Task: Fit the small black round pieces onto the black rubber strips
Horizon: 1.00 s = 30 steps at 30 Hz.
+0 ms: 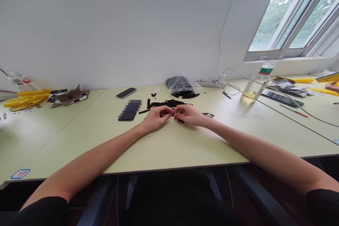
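Two hands work at the middle of the head view: we see the left hand [156,118] and right hand [189,115] both closed, pinching a black strip [179,120] just below a heap of black scraps [166,104]. A slack pinch could lose the strip among them, same colour.

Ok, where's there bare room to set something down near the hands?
Bare tabletop runs between the left hand, the right hand and the near edge. Another patch lies right of the hands, before the plastic water bottle. Crowded: behind them, among black strips, a phone, another phone and a plastic bag.
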Tool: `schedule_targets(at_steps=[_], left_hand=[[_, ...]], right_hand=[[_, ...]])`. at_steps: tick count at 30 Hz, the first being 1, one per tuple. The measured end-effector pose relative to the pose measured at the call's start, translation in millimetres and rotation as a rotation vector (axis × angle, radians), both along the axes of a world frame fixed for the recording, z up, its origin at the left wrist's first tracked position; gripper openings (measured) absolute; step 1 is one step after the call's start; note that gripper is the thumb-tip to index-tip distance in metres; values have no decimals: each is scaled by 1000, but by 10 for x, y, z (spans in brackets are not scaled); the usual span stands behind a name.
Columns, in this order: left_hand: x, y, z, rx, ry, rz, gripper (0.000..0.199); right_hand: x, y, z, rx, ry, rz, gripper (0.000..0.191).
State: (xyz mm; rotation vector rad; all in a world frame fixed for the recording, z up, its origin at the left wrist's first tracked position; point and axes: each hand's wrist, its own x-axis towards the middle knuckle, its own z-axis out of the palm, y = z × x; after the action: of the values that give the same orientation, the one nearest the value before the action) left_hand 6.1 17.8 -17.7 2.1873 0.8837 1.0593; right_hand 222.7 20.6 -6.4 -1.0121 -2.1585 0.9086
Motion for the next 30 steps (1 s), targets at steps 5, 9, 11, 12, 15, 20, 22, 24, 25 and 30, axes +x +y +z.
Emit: schedule_targets(at_steps=[5, 9, 11, 12, 15, 20, 22, 24, 25, 30], left_hand=[[-35, 41, 9, 86, 100, 122, 21], [-115, 98, 0, 191, 286, 167, 20], [-136, 111, -1, 203, 335, 159, 20], [-140, 115, 0, 202, 348, 152, 20], [-137, 129, 3, 186, 374, 137, 23], [-149, 150, 10, 133, 360, 103, 21], [-147, 126, 18, 158, 351, 62, 18], [-127, 77, 30, 187, 338, 16, 16], [-111, 47, 36, 190, 322, -3, 17], [-44, -52, 59, 129, 238, -7, 17]], right_hand=[[21, 52, -6, -99, 75, -34, 10], [40, 116, -35, -197, 127, -133, 8], [44, 132, -45, -212, 135, -153, 9], [44, 135, -48, -214, 134, -155, 10], [43, 134, -50, -215, 128, -154, 10], [44, 126, -46, -195, 108, -147, 10], [44, 122, -42, -179, 96, -144, 9], [39, 113, -35, -155, 79, -137, 9], [35, 106, -31, -142, 71, -134, 10], [2, 54, -6, -10, 6, -76, 16]])
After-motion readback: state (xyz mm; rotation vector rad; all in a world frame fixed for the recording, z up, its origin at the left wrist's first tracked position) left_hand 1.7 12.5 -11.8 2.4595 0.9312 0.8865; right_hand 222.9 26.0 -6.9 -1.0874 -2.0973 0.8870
